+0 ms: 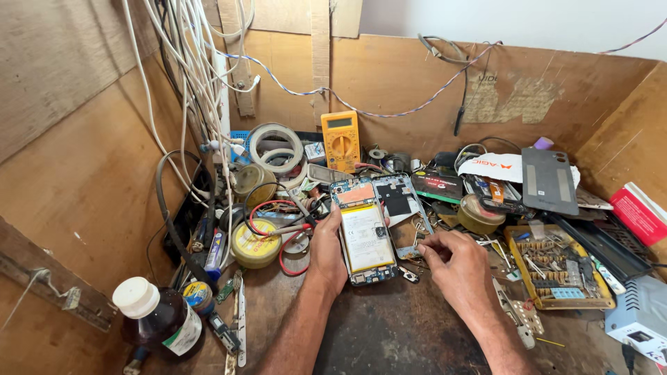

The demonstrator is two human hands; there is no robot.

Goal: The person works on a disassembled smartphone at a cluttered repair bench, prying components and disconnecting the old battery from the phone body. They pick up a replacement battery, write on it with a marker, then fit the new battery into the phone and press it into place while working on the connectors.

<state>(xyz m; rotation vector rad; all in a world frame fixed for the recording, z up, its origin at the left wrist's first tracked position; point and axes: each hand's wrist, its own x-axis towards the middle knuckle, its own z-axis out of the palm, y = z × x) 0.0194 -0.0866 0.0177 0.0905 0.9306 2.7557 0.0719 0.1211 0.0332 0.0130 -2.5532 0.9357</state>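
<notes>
In the yellow tray (515, 244), small parts (549, 267)

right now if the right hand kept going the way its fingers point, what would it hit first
The right hand points up and left across the bench. Most likely its fingertips would first meet the opened phone that the left hand steadies, near its lower right edge. A small loose metal part lies close by; depth is unclear.
</notes>
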